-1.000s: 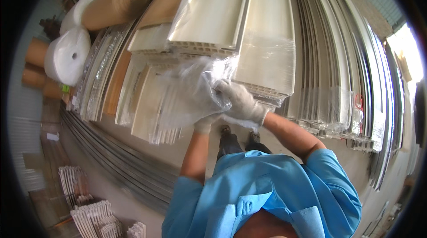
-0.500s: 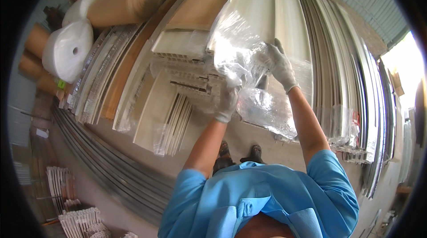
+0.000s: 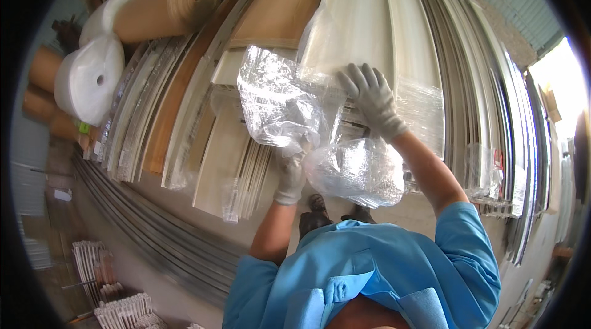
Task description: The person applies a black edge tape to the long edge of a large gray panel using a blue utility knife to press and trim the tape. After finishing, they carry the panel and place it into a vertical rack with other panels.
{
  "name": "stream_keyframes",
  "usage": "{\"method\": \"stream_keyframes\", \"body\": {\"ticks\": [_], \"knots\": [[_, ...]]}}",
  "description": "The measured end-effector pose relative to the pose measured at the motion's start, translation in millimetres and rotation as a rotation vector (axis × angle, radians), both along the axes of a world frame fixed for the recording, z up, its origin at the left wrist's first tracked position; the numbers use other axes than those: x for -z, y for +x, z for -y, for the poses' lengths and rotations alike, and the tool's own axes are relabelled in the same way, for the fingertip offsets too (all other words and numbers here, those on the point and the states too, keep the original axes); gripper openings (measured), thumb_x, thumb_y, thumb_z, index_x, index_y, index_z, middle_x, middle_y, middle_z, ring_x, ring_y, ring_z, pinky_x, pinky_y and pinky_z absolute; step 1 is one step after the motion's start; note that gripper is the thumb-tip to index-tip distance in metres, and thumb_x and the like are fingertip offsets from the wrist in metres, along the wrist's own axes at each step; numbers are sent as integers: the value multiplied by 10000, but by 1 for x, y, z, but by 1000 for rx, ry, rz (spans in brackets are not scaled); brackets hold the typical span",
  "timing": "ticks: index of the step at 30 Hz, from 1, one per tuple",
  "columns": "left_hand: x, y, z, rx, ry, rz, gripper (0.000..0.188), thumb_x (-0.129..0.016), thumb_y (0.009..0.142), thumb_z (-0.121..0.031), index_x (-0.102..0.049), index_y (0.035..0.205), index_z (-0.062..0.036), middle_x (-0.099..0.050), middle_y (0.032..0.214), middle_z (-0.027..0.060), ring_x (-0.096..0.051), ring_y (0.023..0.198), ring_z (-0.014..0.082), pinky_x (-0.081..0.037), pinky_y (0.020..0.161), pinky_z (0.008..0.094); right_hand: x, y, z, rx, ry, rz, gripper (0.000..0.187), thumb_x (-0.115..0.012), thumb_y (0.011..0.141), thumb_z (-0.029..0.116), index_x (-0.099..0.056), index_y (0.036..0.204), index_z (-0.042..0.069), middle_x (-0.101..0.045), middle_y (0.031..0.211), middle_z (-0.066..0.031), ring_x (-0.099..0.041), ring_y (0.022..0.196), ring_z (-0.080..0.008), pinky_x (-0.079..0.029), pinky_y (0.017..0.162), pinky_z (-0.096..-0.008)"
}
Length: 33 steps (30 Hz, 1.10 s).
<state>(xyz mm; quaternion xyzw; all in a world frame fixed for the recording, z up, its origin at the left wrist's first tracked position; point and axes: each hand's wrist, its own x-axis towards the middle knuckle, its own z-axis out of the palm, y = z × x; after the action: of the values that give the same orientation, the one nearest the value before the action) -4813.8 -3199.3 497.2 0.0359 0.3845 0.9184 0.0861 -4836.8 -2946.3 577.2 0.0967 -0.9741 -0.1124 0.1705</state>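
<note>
Both my hands wear pale grey work gloves. My left hand (image 3: 292, 175) is closed round a bunched part of clear plastic film (image 3: 280, 104), which puffs up above and to the right of the fist. With fingers spread, my right hand (image 3: 373, 98) lies against the near end of long cream panels (image 3: 363, 27). Film wraps the panels' near end, and a loose, shiny fold (image 3: 360, 172) hangs below my right hand. Between the hands a gap shows slotted panel ends. The left fingertips are hidden by the film.
Brown paper-covered panels (image 3: 277, 12) lie left of the cream ones. Further left are a brown roll (image 3: 166, 6) and a white foam roll (image 3: 89, 80). Long profiles (image 3: 474, 95) are stacked at the right. Dark strips (image 3: 154, 236) lie on the floor at lower left.
My left hand has drawn the film toward me and to the left, so it now billows over the left panels. My right hand has flattened and spread its fingers.
</note>
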Motion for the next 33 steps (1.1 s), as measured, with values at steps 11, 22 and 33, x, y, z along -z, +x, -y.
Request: {"method": "stream_keyframes", "body": {"ticks": [11,22,33], "knots": [[102,130,181,-234,-484,42,471,-621,933,-103,-510,1372,27,-624,1214,110,-618,1131,289,-520,1022,441,-6,-9,-2,30,-60,39,847,-820,754,221,-417,1499,238,-458,1445,-126,-464,1327,-376,-409,1142,-519],[74,202,337,-69,-1189,184,290,-684,839,-72,-709,1122,-13,-646,1171,123,-656,959,236,-529,764,373,39,113,36,-379,-551,270,368,-698,907,382,-650,1197,161,-666,1034,-102,-683,912,-316,-574,774,-442],[42,79,113,572,-1484,-965,241,-676,840,-286,-704,878,-50,-700,855,177,-662,916,361,-432,905,482,208,432,16,732,-1486,985,421,-671,936,267,-682,1290,40,-706,1263,-132,-650,1170,-243,-502,1003,-330]]}}
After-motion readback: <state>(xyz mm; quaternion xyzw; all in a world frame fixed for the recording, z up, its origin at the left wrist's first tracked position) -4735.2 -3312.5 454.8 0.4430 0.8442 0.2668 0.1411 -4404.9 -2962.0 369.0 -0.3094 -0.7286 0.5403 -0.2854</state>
